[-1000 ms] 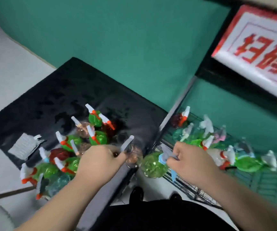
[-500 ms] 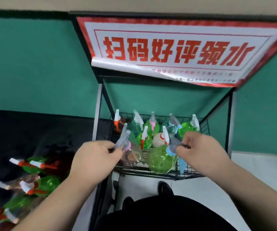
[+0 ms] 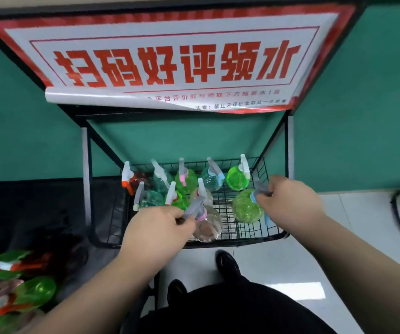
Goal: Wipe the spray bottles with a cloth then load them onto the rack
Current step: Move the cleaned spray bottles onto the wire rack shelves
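My left hand (image 3: 155,227) grips the grey spray head of a clear brownish spray bottle (image 3: 207,226) with a pink collar, held over the front of the black wire rack basket (image 3: 247,237). My right hand (image 3: 288,198) grips the spray head of a green spray bottle (image 3: 244,208) with a blue collar, over the basket's right side. Several bottles (image 3: 184,182), green, clear, teal and reddish, stand upright in rows at the back of the basket. No cloth is in view.
More spray bottles (image 3: 18,292) lie on a black surface (image 3: 30,208) at the lower left. A red-and-white sign (image 3: 170,61) hangs on the rack's top frame above the basket. A green wall is behind. My dark shoes (image 3: 227,263) stand on the white floor.
My view has swung right from the black surface to face the rack. Both hands have carried their bottles forward and apart, over the basket.
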